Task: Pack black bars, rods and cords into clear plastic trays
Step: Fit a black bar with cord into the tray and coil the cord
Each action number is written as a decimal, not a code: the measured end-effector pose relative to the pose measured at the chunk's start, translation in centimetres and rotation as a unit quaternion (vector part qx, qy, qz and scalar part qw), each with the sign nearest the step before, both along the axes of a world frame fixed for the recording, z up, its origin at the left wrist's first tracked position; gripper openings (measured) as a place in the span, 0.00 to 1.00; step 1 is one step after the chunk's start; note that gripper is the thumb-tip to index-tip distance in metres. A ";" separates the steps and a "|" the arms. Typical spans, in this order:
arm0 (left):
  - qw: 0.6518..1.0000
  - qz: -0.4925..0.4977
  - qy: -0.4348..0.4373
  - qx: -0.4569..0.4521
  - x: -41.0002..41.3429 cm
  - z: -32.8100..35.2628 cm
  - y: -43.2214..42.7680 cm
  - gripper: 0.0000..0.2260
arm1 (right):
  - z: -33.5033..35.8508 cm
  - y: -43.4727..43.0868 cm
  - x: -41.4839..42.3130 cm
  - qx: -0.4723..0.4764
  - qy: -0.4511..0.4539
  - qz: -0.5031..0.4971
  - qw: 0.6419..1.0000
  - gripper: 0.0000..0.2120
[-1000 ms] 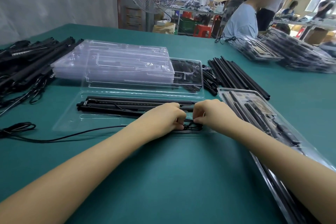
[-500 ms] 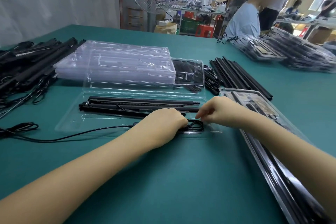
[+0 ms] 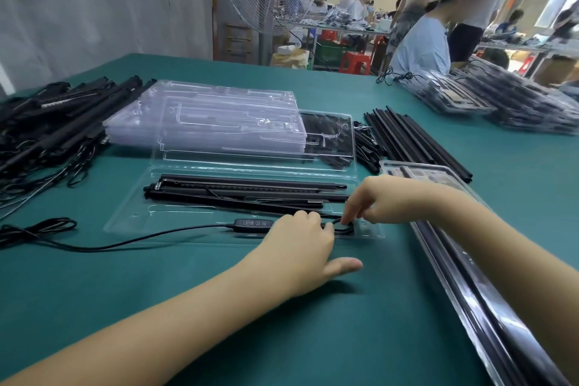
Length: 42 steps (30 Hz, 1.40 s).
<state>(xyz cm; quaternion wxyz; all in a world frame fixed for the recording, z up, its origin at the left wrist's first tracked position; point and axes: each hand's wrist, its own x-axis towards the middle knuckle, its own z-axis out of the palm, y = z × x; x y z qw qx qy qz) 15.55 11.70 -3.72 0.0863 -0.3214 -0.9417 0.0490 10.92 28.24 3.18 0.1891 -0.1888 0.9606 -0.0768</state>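
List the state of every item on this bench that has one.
front tray, open, partly filled.
black bars, seated in the front tray.
cord, mostly trailing outside the tray, one end looped inside it.
right hand, pinching the cord's loop.
left hand, over the cord, thumb out; grip unclear.
stack of trays, empty.
rods, lying loose.
side tray, packed.

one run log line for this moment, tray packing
step: seating cord coil in open tray | left hand: fingers on coil, thumb on table | right hand: index fingertip on coil | bars: in tray
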 end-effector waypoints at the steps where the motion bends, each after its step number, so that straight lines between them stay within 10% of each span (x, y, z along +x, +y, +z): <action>1: 1.000 0.000 -0.002 0.001 -0.1 0.1 -0.2 0.34 | 0.2 0.0 -0.1 -0.008 -0.020 -0.006 1.000 0.24; 12: 1.000 -0.017 -0.001 0.007 -0.9 0.3 -1.5 0.32 | 0.8 -1.6 -1.4 -0.001 -0.061 -0.019 0.998 0.10; 42: 0.994 0.106 -0.002 0.001 1.2 -1.2 1.0 0.34 | 0.8 -6.3 -1.4 0.174 -0.077 0.033 0.981 0.36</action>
